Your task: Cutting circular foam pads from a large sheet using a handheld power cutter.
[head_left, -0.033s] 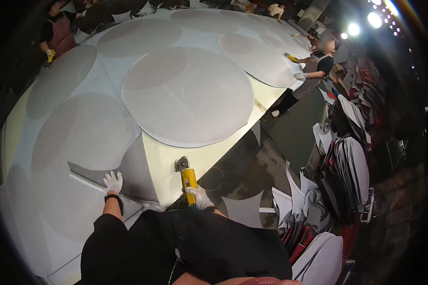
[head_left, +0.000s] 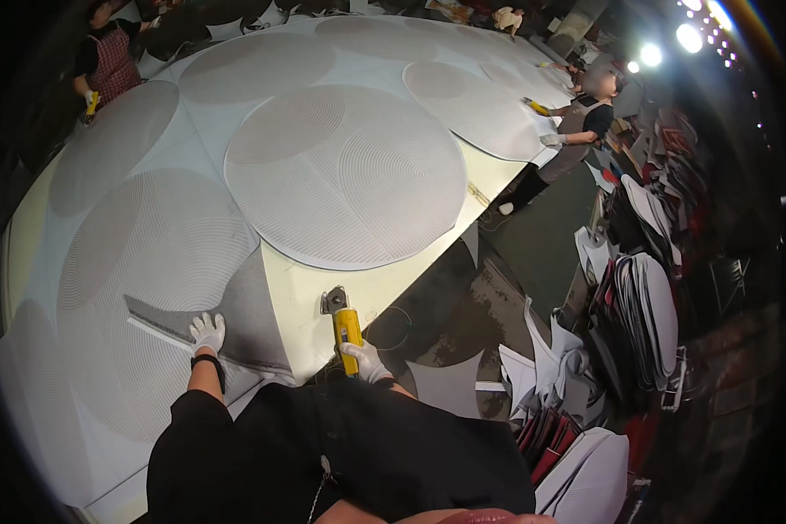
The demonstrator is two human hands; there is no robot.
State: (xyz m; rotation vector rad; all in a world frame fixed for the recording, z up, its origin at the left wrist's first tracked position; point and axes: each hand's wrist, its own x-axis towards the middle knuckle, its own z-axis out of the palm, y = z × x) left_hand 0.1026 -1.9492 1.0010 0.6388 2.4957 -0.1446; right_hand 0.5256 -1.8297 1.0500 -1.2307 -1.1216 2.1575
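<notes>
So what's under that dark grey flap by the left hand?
Light grey patterned sheet shows left of the dark grey flap, and cream tabletop right of it. Whatever the flap itself lies on is covered.

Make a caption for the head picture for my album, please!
Left hand on a grey flap, right hand gripping a yellow tool at the big table.
</notes>
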